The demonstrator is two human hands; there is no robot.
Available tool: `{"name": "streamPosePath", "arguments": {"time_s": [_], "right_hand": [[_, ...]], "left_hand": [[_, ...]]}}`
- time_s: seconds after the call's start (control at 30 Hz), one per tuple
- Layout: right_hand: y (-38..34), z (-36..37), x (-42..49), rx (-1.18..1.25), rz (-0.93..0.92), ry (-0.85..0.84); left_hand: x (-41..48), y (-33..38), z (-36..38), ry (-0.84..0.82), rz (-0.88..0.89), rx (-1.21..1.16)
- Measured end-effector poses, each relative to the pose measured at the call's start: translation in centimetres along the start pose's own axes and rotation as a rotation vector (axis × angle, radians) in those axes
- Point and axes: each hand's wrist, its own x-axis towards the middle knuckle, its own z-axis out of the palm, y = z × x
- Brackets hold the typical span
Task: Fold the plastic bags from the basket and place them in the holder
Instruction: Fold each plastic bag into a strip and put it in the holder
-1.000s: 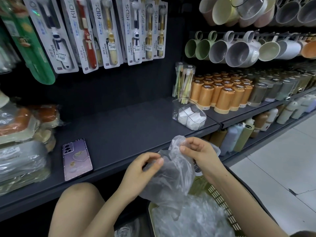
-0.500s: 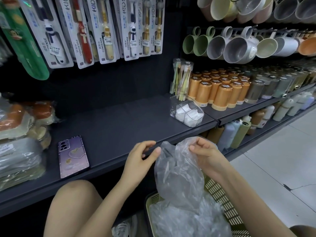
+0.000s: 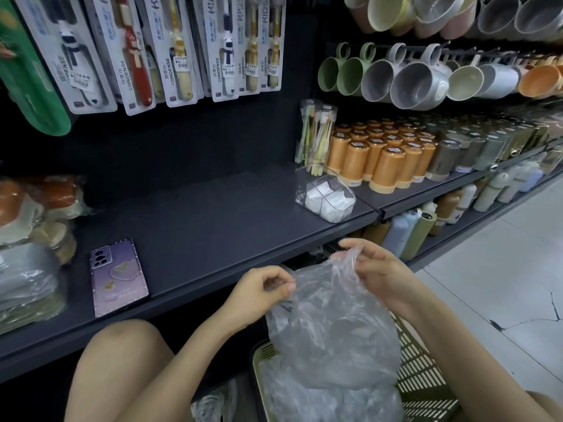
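A clear plastic bag (image 3: 332, 324) hangs open between my two hands, just in front of the dark shelf's edge. My left hand (image 3: 259, 295) pinches its left top edge. My right hand (image 3: 377, 269) pinches the right top edge, a little higher. Below the bag stands a yellow-green slatted basket (image 3: 417, 360) with several crumpled clear bags (image 3: 320, 397) in it. The clear divided holder (image 3: 324, 197) sits at the right end of the shelf, with white folded bags inside.
A purple phone (image 3: 117, 275) lies on the dark shelf (image 3: 198, 233) to the left. Wrapped goods (image 3: 27, 254) are stacked at the far left. Orange canisters (image 3: 384, 156) and a toothbrush tube (image 3: 316, 135) stand behind the holder. My bare knee (image 3: 122, 354) is under the shelf edge.
The bag has been spread wider: my hands have moved apart along its top edge, and the bag now hangs lower toward the basket.
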Motion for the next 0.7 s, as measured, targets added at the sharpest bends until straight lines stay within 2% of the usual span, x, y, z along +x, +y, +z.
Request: {"name": "streamPosePath", "arguments": {"time_s": [0.13, 0.23, 0.4, 0.47, 0.53, 0.57, 0.7], "right_hand": [[-0.7, -0.5, -0.6, -0.149, -0.063, -0.025], [-0.8, 0.9, -1.0, -0.368, -0.129, 0.019], [-0.5, 2.5, -0.7, -0.342, -0.183, 0.140], [-0.4, 2.5, -0.5, -0.312, -0.204, 0.201], [-0.5, 2.6, -0.3, -0.302, -0.223, 0.245], [-0.4, 2.7, -0.2, -0.299, -0.226, 0.254], [-0.3, 3.6, 0.2, -0.249, -0.217, 0.263]], "left_hand": [[0.1, -0.1, -0.8, 0.031, -0.007, 0.012], [0.3, 0.1, -1.0, 0.070, -0.020, 0.013], [0.2, -0.3, -1.7, 0.095, -0.059, 0.030], [0.0, -0.7, -2.0, 0.272, -0.035, 0.076], [-0.6, -0.1, -2.0, 0.455, -0.036, -0.001], [-0.9, 0.4, -1.6, 0.453, -0.071, -0.056], [-1.8, 2.4, 1.3, 0.165, -0.380, -0.130]]}}
